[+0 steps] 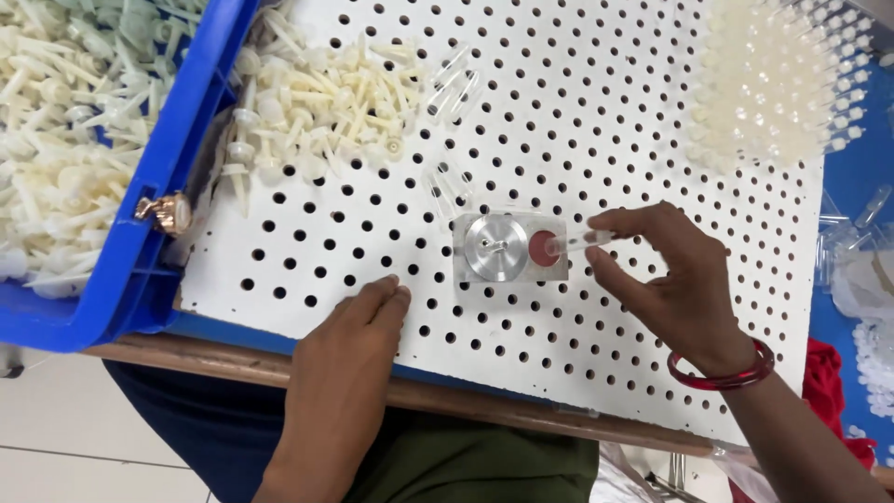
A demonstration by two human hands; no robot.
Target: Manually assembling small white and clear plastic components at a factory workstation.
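Left hand lies flat and spread on the white holed board, steadying it probably, while right hand pinches a clear tube lying over the metal block's red pad.

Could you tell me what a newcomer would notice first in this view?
Probably the white perforated board filling the middle, with a small metal block at its centre. The right hand holds a clear tube against the block's red pad, while the left hand rests flat on the board. At far left, a blue bin brims with cream plastic parts.
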